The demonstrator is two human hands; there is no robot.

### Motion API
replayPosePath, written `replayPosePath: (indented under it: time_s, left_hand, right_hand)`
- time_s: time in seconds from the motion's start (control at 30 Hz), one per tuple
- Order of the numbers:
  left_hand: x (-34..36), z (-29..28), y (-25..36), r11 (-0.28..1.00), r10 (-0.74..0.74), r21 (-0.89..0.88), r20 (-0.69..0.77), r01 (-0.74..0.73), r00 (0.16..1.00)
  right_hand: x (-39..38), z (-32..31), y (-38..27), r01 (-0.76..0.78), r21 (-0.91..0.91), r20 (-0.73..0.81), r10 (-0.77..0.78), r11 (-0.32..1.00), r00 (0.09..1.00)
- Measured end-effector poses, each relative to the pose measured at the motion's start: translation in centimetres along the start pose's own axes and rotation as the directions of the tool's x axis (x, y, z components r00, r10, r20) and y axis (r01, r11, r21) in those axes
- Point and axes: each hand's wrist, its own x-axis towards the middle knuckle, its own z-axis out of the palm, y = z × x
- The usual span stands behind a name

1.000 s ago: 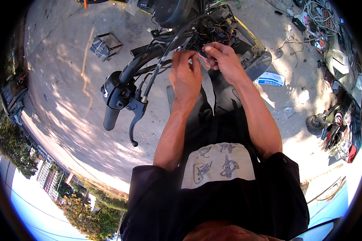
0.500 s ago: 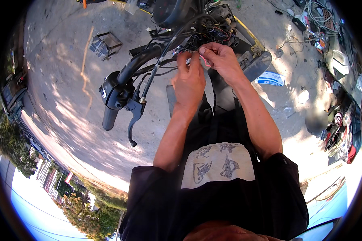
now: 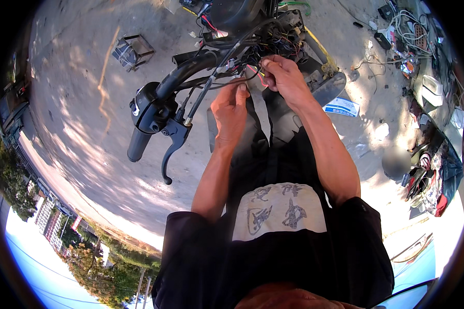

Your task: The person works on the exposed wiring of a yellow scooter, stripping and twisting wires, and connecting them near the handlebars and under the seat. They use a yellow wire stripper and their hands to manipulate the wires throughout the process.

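My right hand (image 3: 284, 78) is closed in a pinch beside the bundle of thin coloured wires (image 3: 281, 44) at the front of a scooter or motorbike. A pink-red wire (image 3: 263, 80) loops out at its fingertips. Lower and to the left, my left hand (image 3: 230, 109) has its thumb pressed against curled fingers. A thin black cable passes just over those fingertips; whatever they grip is hidden. Left of both hands stretches the black handlebar (image 3: 172, 77), with a grip (image 3: 138, 146) and a brake lever (image 3: 173, 152) at its end.
A small metal frame (image 3: 134, 51) lies on the ground at the left. On the right are a blue-and-white packet (image 3: 342, 106), coiled pale cable (image 3: 411, 31), a white container (image 3: 432, 90) and a heap of cloth and odds and ends (image 3: 430, 170). A yellow bar (image 3: 318, 45) slants beside the wires.
My left hand has drawn back, down and left, away from my right hand. The right hand stays pinched by the wires. The view has shifted slightly.
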Motion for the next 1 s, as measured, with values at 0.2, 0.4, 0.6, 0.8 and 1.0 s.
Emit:
replayPosePath:
  time_s: [0.2,0.4,0.6,0.8,1.0]
  left_hand:
    - [4.0,2.3,-0.5,0.972,0.231,-0.050,0.038,-0.230,0.972]
    - [4.9,2.3,1.1,0.863,0.411,0.253,0.148,-0.437,0.899]
    - [5.1,2.5,-0.4,0.820,0.452,0.344,0.101,-0.458,0.886]
    - [4.7,2.9,-1.1,0.866,0.379,0.339,0.038,-0.368,0.925]
    - [4.6,3.2,-1.2,0.859,0.397,0.355,-0.005,-0.369,0.918]
  right_hand:
    - [-0.3,0.0,-0.9,-0.028,-0.104,0.040,0.032,0.994,0.999]
    - [0.1,-0.7,-0.6,0.004,-0.189,-0.002,-0.005,0.982,1.000]
    - [0.1,-0.1,-0.8,0.002,-0.235,-0.017,-0.006,0.972,1.000]
    - [0.5,0.3,0.7,0.056,-0.184,-0.057,-0.068,0.981,0.996]
    - [0.5,1.0,-0.3,0.056,-0.320,-0.100,-0.093,0.946,0.991]
